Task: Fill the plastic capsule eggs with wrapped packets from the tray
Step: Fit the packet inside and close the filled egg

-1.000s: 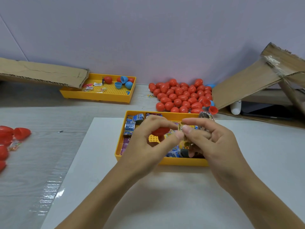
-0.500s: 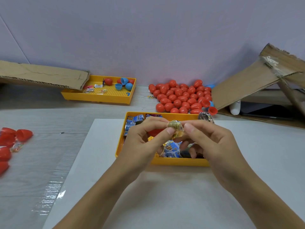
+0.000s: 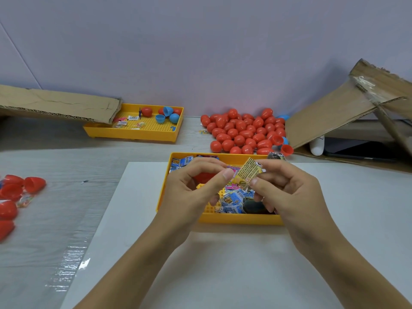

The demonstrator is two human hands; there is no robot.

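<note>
the step in hand looks like loading one packet into an egg half. the left hand (image 3: 196, 188) is curled round a red capsule half (image 3: 204, 176), cupped in the palm with the thumb stretched toward the right. the right hand (image 3: 287, 190) pinches a yellow wrapped packet (image 3: 247, 171) between thumb and forefinger, its printed face toward the camera, just beside the left thumb tip. both hover over the near yellow tray (image 3: 240, 219), which sits on a white sheet (image 3: 223, 264) toward the middle of the worktop and holds more packets, mostly blue. whether the packet already touches the half i cannot tell.

next, i judge, the packet wants folding or rolling small, then pushing into the half, and a matching half to close it. a pile of red eggs (image 3: 243, 132) lies by the far edge, loose red halves (image 3: 13, 190) at the left edge.
</note>
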